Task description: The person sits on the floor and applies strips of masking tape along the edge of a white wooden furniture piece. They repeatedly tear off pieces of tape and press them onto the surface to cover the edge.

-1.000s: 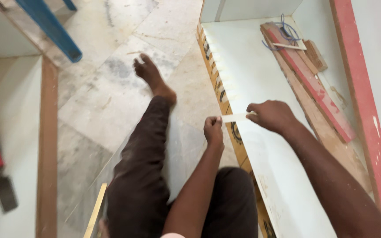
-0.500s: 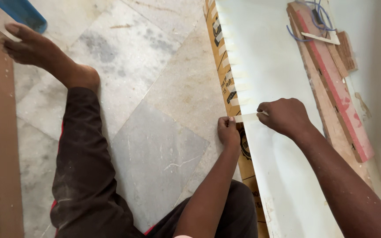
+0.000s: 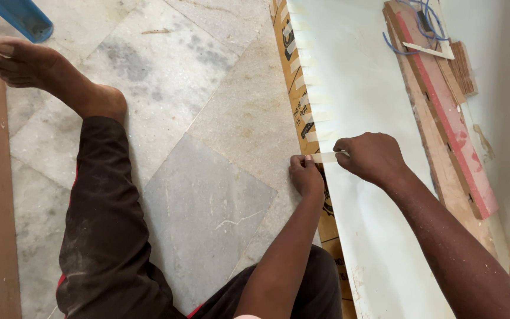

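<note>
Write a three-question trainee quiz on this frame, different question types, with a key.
1. True or false: the left hand and right hand both grip the tape strip.
2. The strip lies across the edge of which thing: A the white panel, B the blue tool, C the red-edged board?
3. Fill in: the bare foot rests on the ____ floor.

Key: 1 true; 2 A; 3 stone-tiled.
</note>
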